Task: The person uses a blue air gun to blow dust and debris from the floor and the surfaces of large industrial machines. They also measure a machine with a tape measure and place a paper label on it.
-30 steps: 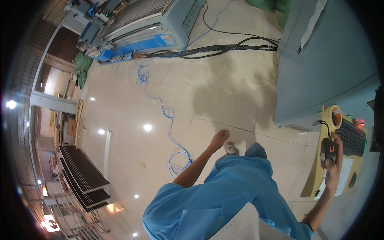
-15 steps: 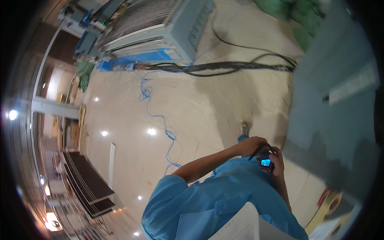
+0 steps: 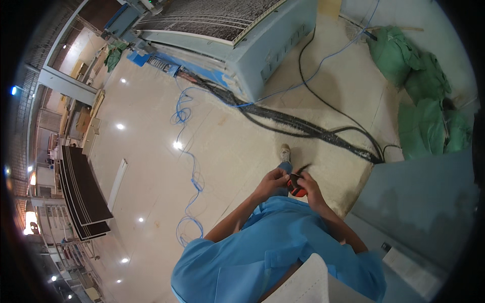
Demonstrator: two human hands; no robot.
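In front of my blue shirt, both hands are together around a small red-and-black hand-held device (image 3: 297,187) with a dark strap (image 3: 303,168). My left hand (image 3: 272,183) is closed, its thumb and fingers pinching at the device's left side. My right hand (image 3: 311,191) curls around the right side, with the strap sticking up past its fingers. No screen on the device shows from this angle. The exact grip of each hand is partly hidden by the fingers.
Ahead stands a large machine (image 3: 275,50) with a dark striped panel on its bed. Thick black cables (image 3: 283,119) and a thin blue hose (image 3: 193,166) cross the floor. Green sacks (image 3: 399,58) lie at the right, beside a grey-blue cabinet (image 3: 419,197). Dark panels (image 3: 83,187) are at left.
My view has turned toward the machine and sacks. The device has come from the right to in front of me. Its lit screen, visible before, no longer shows.
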